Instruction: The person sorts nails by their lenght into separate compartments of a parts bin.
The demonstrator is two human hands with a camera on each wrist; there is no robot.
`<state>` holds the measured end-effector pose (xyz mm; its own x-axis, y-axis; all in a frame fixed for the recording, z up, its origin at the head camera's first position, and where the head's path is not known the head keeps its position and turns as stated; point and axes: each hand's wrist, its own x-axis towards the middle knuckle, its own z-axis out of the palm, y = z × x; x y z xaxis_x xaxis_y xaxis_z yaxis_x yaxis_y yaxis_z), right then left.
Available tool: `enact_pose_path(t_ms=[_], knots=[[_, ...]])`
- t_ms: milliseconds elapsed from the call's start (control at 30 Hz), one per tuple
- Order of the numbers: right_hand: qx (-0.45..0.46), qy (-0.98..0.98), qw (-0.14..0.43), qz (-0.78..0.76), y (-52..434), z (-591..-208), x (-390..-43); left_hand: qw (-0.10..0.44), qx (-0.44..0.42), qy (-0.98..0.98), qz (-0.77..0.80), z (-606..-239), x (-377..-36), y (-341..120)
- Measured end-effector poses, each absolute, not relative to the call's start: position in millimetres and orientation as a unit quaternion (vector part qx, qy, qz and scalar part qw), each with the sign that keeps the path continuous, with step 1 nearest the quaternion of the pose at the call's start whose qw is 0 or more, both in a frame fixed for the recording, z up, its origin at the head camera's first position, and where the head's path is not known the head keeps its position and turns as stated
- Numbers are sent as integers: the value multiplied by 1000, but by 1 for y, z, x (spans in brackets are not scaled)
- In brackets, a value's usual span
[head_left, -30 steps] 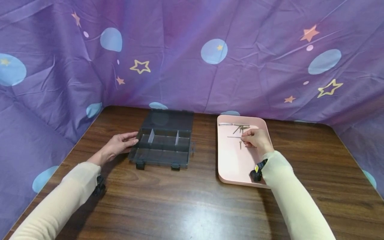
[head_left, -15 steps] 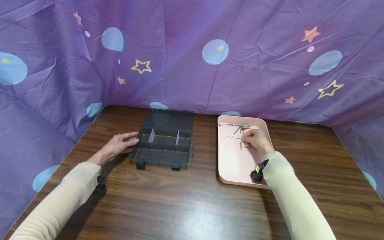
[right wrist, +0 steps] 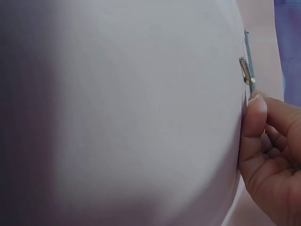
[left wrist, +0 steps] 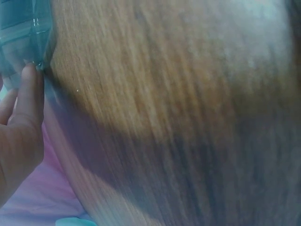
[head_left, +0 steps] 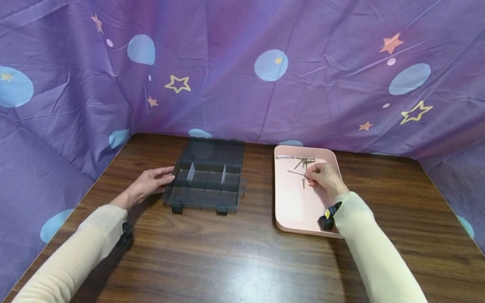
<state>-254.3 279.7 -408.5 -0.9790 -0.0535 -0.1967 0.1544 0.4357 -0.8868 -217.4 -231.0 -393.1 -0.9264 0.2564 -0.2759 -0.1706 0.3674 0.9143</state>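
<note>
Little has moved since the earlier frames: both hands keep their places, and only our right forearm has shifted slightly toward the lower right of the head view. Our right hand (head_left: 322,176), fingers curled, rests in the pink tray (head_left: 295,210) right of centre, its fingertips (right wrist: 254,108) at the end of a long thin nail (head_left: 295,172); whether it is actually pinched we cannot tell. A short screw (head_left: 303,182) lies just beside it, and more nails (head_left: 301,160) lie near the tray's far edge. Our left hand (head_left: 151,182), fingers straight, touches the left wall of the open dark box (head_left: 206,181), left of centre. We judge the risks to be that the slender nail slips or rolls on the smooth tray, that neighbouring pieces get scattered, or that the light box slides.
</note>
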Motion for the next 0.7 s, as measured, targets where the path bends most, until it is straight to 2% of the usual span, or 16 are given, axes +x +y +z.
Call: enact_pose_path(t_ms=[700], knots=[[55,817,108,-564,286,-401,-251,189,21,804,563,-394,-219,-232]])
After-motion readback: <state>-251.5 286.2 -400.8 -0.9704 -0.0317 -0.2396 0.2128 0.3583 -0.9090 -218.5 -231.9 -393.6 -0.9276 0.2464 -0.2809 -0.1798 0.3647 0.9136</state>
